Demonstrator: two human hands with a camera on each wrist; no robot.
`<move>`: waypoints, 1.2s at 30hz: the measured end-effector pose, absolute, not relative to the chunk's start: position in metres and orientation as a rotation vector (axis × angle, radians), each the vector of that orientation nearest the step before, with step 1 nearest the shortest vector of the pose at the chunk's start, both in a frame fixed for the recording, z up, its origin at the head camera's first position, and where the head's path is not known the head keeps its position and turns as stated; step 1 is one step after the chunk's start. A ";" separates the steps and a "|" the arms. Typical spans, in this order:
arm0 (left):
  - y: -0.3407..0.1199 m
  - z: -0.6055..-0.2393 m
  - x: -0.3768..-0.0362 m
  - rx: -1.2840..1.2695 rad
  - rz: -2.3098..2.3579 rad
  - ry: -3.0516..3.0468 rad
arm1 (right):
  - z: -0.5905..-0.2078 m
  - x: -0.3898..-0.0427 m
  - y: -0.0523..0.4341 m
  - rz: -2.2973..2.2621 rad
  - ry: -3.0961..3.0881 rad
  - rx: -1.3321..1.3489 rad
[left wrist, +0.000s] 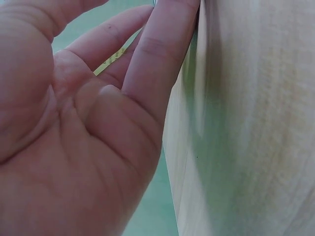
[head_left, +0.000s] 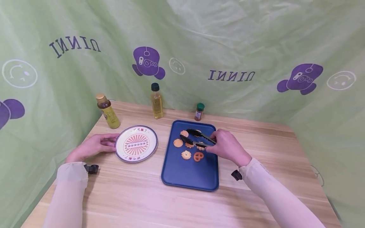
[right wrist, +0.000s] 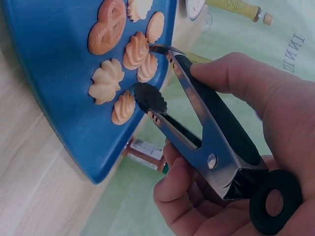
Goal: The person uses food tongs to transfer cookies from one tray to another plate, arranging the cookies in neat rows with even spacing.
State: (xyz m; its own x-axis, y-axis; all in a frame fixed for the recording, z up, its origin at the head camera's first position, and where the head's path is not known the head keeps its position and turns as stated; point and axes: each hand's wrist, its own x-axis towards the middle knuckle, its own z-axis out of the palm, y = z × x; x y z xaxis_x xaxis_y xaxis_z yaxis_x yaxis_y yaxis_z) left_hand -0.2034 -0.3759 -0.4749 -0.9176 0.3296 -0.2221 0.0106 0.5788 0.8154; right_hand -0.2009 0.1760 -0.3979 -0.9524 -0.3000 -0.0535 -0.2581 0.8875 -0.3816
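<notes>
My right hand (head_left: 226, 146) grips a pair of black-tipped metal tongs (head_left: 199, 138) over the far half of a blue tray (head_left: 188, 174). The tongs (right wrist: 197, 123) are spread apart, their tips just above several piped cookies (right wrist: 106, 81) and holding nothing. A pretzel-shaped cookie (head_left: 198, 156) lies nearest me, beside a round one (head_left: 186, 155). My left hand (head_left: 95, 145) rests flat on the table, fingers straight, touching the left rim of a round patterned plate (head_left: 136, 144) with nothing on it. In the left wrist view the palm (left wrist: 88, 123) is spread.
A yellow bottle (head_left: 107, 111), an oil bottle (head_left: 156, 102) and a small green-capped spice jar (head_left: 199, 111) stand along the back of the wooden table (head_left: 128, 196). Green printed cloth walls in the table on three sides.
</notes>
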 end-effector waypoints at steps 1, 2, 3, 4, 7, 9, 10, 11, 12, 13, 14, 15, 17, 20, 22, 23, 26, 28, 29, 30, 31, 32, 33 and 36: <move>-0.376 -0.475 -0.203 0.278 1.264 2.466 | -0.398 -0.201 0.176 -0.569 2.945 -0.439; -0.376 -0.475 -0.203 0.274 1.264 2.464 | -0.398 -0.201 0.175 -0.566 2.945 -0.439; -0.376 -0.475 -0.203 0.276 1.264 2.464 | -0.398 -0.201 0.174 -0.564 2.946 -0.442; -0.376 -0.475 -0.203 0.273 1.270 2.460 | -0.398 -0.201 0.174 -0.561 2.947 -0.444; -0.376 -0.476 -0.203 0.274 1.271 2.457 | -0.397 -0.201 0.172 -0.554 2.948 -0.446; -0.376 -0.476 -0.203 0.271 1.278 2.452 | -0.397 -0.201 0.171 -0.550 2.948 -0.452; -0.376 -0.476 -0.203 0.272 1.285 2.447 | -0.397 -0.200 0.170 -0.548 2.951 -0.457; -0.377 -0.476 -0.204 0.276 1.287 2.446 | -0.397 -0.200 0.170 -0.546 2.952 -0.460; -0.377 -0.476 -0.204 0.281 1.289 2.446 | -0.397 -0.200 0.169 -0.544 2.954 -0.463; -0.377 -0.476 -0.203 0.282 1.296 2.441 | -0.397 -0.200 0.169 -0.541 2.956 -0.466; -0.377 -0.476 -0.203 0.285 1.303 2.437 | -0.397 -0.199 0.168 -0.538 2.959 -0.468; -0.377 -0.476 -0.203 0.290 1.305 2.435 | -0.397 -0.199 0.168 -0.535 2.960 -0.469; -0.377 -0.476 -0.203 0.290 1.304 2.435 | -0.398 -0.199 0.168 -0.532 2.962 -0.463; -0.376 -0.475 -0.203 0.284 1.297 2.435 | -0.398 -0.198 0.168 -0.533 2.966 -0.460; -0.375 -0.475 -0.203 0.276 1.297 2.432 | -0.397 -0.197 0.168 -0.538 2.968 -0.460; -0.375 -0.474 -0.204 0.275 1.297 2.432 | -0.397 -0.197 0.168 -0.543 2.966 -0.458; -0.375 -0.474 -0.204 0.271 1.298 2.429 | -0.397 -0.198 0.167 -0.556 2.954 -0.439; -0.375 -0.474 -0.204 0.268 1.301 2.429 | -0.396 -0.198 0.166 -0.569 2.937 -0.425; -0.375 -0.474 -0.204 0.267 1.300 2.430 | -0.395 -0.198 0.166 -0.579 2.927 -0.416; -0.375 -0.474 -0.204 0.264 1.299 2.429 | -0.394 -0.198 0.165 -0.588 2.916 -0.410; -0.375 -0.474 -0.203 0.264 1.301 2.428 | -0.394 -0.199 0.164 -0.596 2.908 -0.405; -0.375 -0.474 -0.203 0.262 1.300 2.429 | -0.393 -0.199 0.163 -0.604 2.901 -0.402; -0.375 -0.473 -0.203 0.262 1.298 2.430 | -0.393 -0.199 0.162 -0.607 2.900 -0.405; -0.374 -0.473 -0.202 0.265 1.289 2.439 | -0.391 -0.200 0.159 -0.616 2.911 -0.419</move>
State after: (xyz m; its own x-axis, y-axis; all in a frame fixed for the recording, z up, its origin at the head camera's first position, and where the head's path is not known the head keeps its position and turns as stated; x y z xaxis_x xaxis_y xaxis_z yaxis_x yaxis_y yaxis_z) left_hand -0.2024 -0.3741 -0.4729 -0.9145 0.3308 -0.2328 -0.0061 0.5642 0.8256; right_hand -0.2002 0.1593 -0.3911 -0.9520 -0.2969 -0.0747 -0.2412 0.8775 -0.4145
